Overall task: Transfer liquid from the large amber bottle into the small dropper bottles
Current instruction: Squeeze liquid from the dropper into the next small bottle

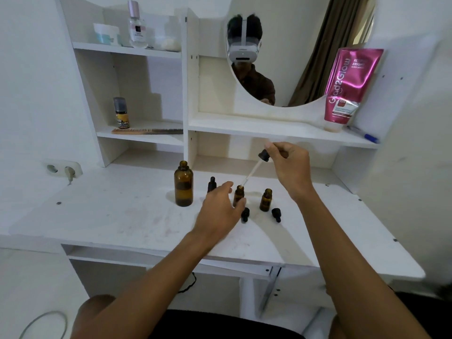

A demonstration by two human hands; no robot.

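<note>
The large amber bottle (183, 184) stands uncapped on the white desk (110, 216). My left hand (220, 211) grips a small open amber dropper bottle (239, 195). My right hand (288, 165) pinches the black bulb of a dropper (254, 168), whose glass tip sits at that small bottle's mouth. A second open small bottle (265, 199) stands to the right. A capped small bottle (211, 184) stands behind my left hand, partly hidden. Two loose black dropper caps (245, 214) (276, 214) lie in front.
White shelves rise behind the desk, holding a comb (146, 130), a small pump bottle (121, 113), a perfume bottle (137, 25), a pink tube (347, 86) and a pen (364, 135). A round mirror (293, 45) hangs above. A wall socket (64, 168) is at left.
</note>
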